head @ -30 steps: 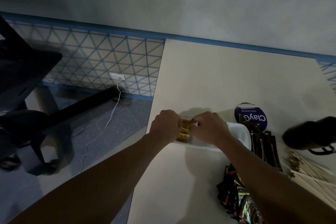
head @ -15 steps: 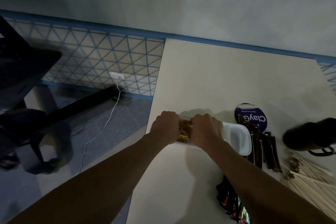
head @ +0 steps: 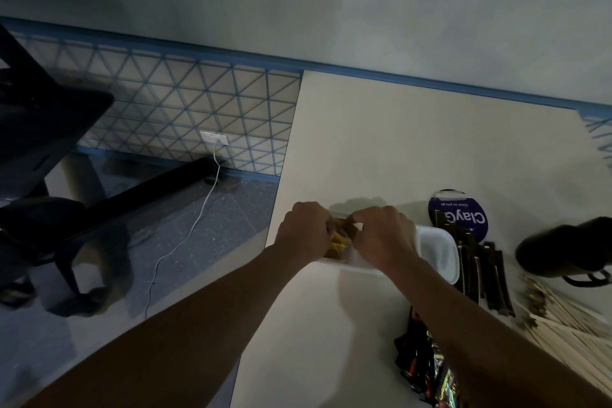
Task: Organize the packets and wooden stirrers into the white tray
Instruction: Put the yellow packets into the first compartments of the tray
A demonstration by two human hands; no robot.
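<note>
Yellow packets stand bunched in the left end of the white tray, and both hands are on them. The left hand closes in from one side and the right hand from the other. The fingers of each hand curl onto the bundle and squeeze it between them, as if to square it up in its slot. From where I stand the fingertips themselves are mostly hidden behind the knuckles.

The tray sits near the left edge of the table, and its right end looks bare and white, with nothing in it that I can make out.

I'd say the job is barely begun. Only the yellow lot is in. A row of dark stick packets lies on the table just beside the tray's right end, a heap of glossy dark packets sits nearer the person, and the wooden stirrers are spread out further right, none of them in the tray yet. A purple round sign and a black object lie beyond.
</note>
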